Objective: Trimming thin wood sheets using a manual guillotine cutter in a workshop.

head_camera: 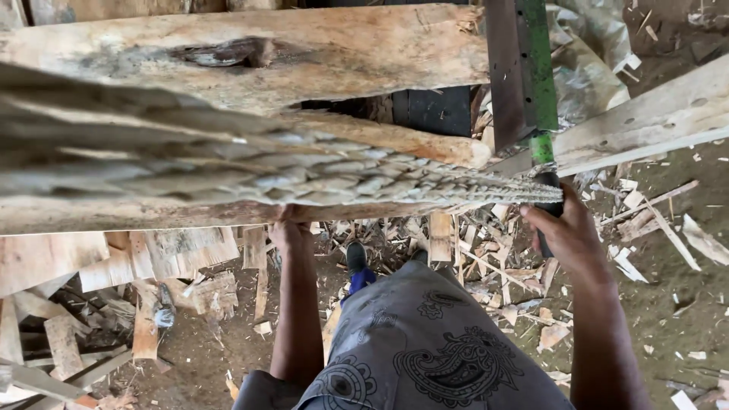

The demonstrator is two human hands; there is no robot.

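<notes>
Gripping, with the right hand [569, 228] wrapped fully shut, the dark handle [548, 199] of a long tool whose flat dark-and-green shaft [538, 68] is rising straight up from that fist. Pressing the left hand [287, 222] up against the underside of the rough timber slab [250, 53] just above it, fingers curled round the lower edge; not showing how tightly.

Judging from this: doing it well probably meaning bracing the slab firmly from below, holding the left fingers well clear of the tool's line, locking the right wrist so the shaft is not twisting, and planting the feet steadily among the wood chips [486, 258] lying between and below the hands.

Blocking much of the view: a blurred braided strand [342, 178] hanging close to the camera, stretching across from beyond the left hand to just beside the right. Hiding most of the left fingers and the slab's near edge behind it. Cutting the tool's upper end off at the top, so not telling whether blade, saw or bar. Showing a rounded pole [395, 140] between the hands only in part. Lying past the right hand, a pale plank [653, 121]. Covering the legs, a grey patterned garment [433, 342], with one dark shoe [357, 258] peeking out near the left forearm.
</notes>
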